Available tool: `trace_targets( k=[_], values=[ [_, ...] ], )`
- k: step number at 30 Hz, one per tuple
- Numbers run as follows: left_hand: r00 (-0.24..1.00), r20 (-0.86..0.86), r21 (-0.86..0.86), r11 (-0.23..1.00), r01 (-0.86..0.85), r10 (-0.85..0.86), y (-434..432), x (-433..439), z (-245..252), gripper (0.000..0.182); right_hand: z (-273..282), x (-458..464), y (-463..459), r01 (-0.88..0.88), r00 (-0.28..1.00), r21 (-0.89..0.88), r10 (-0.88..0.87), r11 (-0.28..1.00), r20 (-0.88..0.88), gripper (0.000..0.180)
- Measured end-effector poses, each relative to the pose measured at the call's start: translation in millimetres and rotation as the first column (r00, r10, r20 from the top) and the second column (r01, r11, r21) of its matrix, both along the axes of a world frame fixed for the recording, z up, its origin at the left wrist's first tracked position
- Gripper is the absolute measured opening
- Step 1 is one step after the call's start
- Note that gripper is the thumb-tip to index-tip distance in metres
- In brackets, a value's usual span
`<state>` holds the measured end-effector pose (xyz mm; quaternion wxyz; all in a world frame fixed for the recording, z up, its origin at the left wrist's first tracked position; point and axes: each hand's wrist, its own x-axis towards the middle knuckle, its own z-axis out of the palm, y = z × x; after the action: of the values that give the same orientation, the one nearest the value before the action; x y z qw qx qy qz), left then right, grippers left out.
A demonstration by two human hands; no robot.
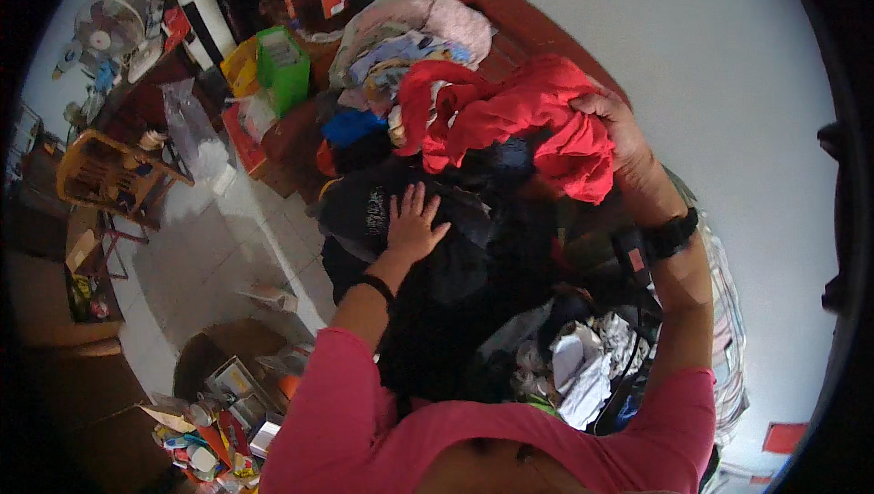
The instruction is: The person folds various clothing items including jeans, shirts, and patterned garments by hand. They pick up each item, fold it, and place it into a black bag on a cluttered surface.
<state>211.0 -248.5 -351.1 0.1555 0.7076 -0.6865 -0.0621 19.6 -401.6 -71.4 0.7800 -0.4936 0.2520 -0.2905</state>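
A crumpled red cloth garment (505, 108) hangs from my right hand (614, 128), which grips its right end. Below and to the left, my left hand (413, 224) lies flat with fingers spread on a black garment (362, 207) that bears pale print. More dark cloth (450, 282) spreads beneath that hand and toward my body. Behind the red garment is a heap of patterned cloth (410, 50) in pale pink, blue and cream. A blue cloth (354, 128) pokes out at the heap's left side.
A brown wooden bench back (539, 16) runs along the white wall. Crumpled paper (580, 364) fills the space by my right elbow. A green box (281, 70) stands at the far left of the cloth. A wooden chair (116, 173) and a small cluttered table (212, 357) are leftward.
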Motion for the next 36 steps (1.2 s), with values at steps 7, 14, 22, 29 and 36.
trace_targets(
  k=[7,14,22,29,36],
  values=[
    [-0.400,-0.841,-0.482,0.840,0.250,-0.363,62.6,-87.5,176.4,0.067,69.8,-129.9,190.3,-0.588,0.803,-0.264,0.511,0.765,-0.307,0.062],
    [-0.560,-0.828,-0.268,0.895,0.356,-0.025,136.7,-160.7,272.5,0.057,11.6,-157.3,289.6,-0.089,0.990,-0.138,0.103,0.986,0.096,0.087],
    [-0.001,-0.898,-0.436,0.890,0.137,-0.440,196.8,-198.8,313.8,0.050,73.4,-151.8,334.6,0.051,0.754,-0.980,-0.637,-0.192,0.163,0.046],
    [-0.351,-0.935,-0.114,0.981,0.156,-0.053,223.9,-171.9,319.9,0.045,98.7,-178.4,304.5,0.415,0.908,-0.302,-0.371,0.858,0.193,0.016],
    [-0.459,-0.822,-0.363,0.931,-0.030,-0.336,247.9,-154.5,346.2,0.037,65.1,-183.8,336.7,0.293,0.765,0.340,-0.432,0.894,0.478,0.067]
  ],
)
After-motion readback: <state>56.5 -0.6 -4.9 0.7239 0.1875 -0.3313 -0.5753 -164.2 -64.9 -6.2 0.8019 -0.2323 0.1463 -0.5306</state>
